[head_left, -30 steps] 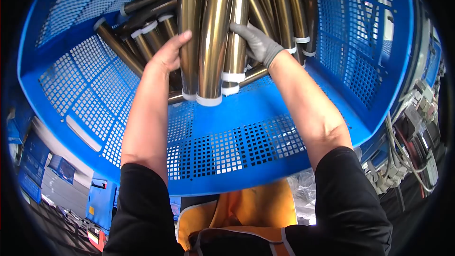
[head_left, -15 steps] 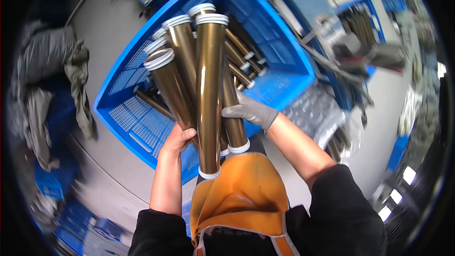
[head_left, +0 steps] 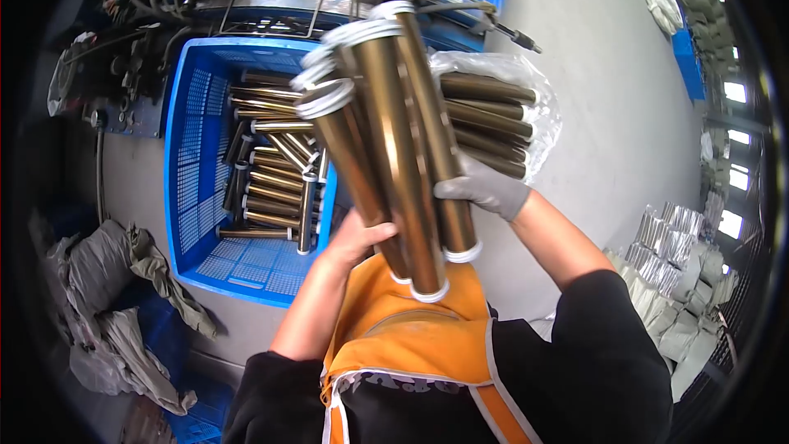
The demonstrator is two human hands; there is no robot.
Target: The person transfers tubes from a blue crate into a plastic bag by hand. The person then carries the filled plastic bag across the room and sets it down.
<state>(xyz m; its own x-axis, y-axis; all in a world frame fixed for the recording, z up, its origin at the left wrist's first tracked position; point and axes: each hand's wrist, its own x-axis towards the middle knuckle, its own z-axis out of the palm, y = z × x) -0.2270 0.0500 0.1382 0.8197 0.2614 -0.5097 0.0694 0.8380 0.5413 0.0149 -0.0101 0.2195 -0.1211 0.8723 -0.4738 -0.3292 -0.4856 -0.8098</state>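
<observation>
The bundle of brown tubes [head_left: 399, 156] is held to the right of the blue crate [head_left: 238, 290], its upper ends in front of the crate's right rim. The bare left hand [head_left: 353, 240] grasps the side nearer to the crate; its thumb lies on the lower part of the tubes, and its other fingers are hidden. The right hand [head_left: 485, 187], in a grey glove [head_left: 505, 194], grasps the side farther from the crate, with its thumb across a tube. Other tubes [head_left: 271, 219] lie inside the crate, and more are in a clear bag [head_left: 546, 127] to its right
</observation>
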